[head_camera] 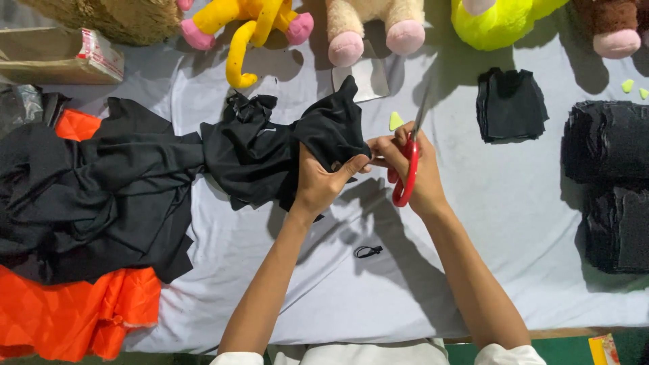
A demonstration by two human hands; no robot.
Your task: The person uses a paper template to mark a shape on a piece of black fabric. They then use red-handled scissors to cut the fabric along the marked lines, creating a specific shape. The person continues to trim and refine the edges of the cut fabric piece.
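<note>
The left hand (323, 181) pinches an edge of the bunched black fabric (270, 152), fingers closed on it. Just right of the fabric, the right hand (409, 169) grips red-handled scissors (407, 172), fingers through the loops, blades pointing away. Orange cloth (74, 314) lies under the fabric's far left end.

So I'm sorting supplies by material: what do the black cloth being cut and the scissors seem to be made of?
The black cloth in the left hand looks like a thin, matte woven or knit fabric; it drapes and bunches in soft folds. The scissors in the right hand have glossy red handles, probably plastic, and pale blades that look like metal.
</note>
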